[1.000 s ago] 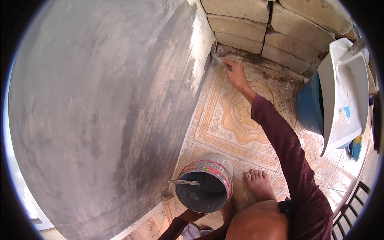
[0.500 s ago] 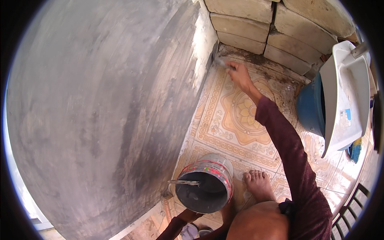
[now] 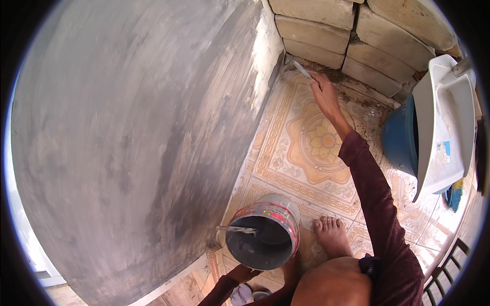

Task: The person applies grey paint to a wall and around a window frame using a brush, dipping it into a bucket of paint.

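Two hands in the head view, set well apart. Right hand [image 3: 325,92] at 2 o'clock, arm stretched out, fingers closed around a slim pale tool [image 3: 301,69] pointing toward 10 o'clock, into the low corner between grey-smeared wall [image 3: 127,132] and stacked blocks [image 3: 314,30]. Gripped by the end nearer the body, probably for reach into that tight spot.

Left hand [image 3: 243,274] at 6 o'clock, against the near underside of a bucket [image 3: 278,205], presumably for steadying. Mouth of the bucket apparently tipped toward 6 o'clock, likely for easy access to the dark grey contents. Flat, crusted stick [image 3: 237,229] laid over the rim, outer end toward 9 o'clock, perhaps parked there within reach. Bare foot [image 3: 332,237] planted between 4 and 5 o'clock, knee [image 3: 332,285] bent at 5.

At 3 o'clock, blue tub [image 3: 399,140] partly covered by a large white dustpan [image 3: 444,127]; tub's interior mostly hidden. Left fingers masked by the bucket, so impossible to tell how far open or how firmly set. Tool's exact kind and tip contact too small to judge. Black slatted object [image 3: 449,273] at 4 o'clock cut off by the fisheye rim.
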`<action>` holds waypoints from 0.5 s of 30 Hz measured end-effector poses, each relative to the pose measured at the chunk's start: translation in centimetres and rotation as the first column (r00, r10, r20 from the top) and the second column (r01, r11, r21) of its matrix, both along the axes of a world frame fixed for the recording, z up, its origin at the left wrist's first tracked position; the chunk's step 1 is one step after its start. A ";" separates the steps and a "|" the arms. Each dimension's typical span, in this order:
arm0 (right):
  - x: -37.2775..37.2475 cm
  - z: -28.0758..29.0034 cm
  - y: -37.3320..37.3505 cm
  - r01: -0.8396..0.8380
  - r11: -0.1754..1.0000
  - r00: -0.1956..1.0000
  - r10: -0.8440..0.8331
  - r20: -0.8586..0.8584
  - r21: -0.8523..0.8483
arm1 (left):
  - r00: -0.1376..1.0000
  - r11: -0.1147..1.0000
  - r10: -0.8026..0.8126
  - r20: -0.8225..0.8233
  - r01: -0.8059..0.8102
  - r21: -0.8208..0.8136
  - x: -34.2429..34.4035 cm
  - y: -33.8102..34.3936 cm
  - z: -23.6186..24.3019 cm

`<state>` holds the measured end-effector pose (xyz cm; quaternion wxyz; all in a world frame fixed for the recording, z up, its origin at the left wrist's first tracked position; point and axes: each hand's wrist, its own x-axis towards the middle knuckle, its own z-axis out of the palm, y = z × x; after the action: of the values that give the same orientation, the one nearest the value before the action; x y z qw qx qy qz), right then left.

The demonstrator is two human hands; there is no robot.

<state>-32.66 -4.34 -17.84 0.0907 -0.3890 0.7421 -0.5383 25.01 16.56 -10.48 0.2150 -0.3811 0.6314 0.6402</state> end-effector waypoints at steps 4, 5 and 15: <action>-0.4 -1.1 -0.5 -0.026 0.999 0.992 0.022 0.123 0.028 | 0.992 0.993 -0.022 0.128 0.007 0.119 -1.8 -0.7 1.6; -0.2 -0.9 -1.4 -0.032 0.999 0.986 0.033 0.161 -0.008 | 0.996 0.997 0.013 0.088 -0.020 0.078 -1.5 -0.4 1.5; 1.7 -2.8 -4.9 -0.100 0.995 0.991 0.098 0.090 0.021 | 0.991 0.995 -0.059 0.119 0.049 0.091 -0.6 -0.5 0.7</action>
<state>-30.92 -9.22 -20.65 0.1552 -0.3998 0.7238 -0.5405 24.44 16.02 -9.81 0.2870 -0.3925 0.5984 0.6367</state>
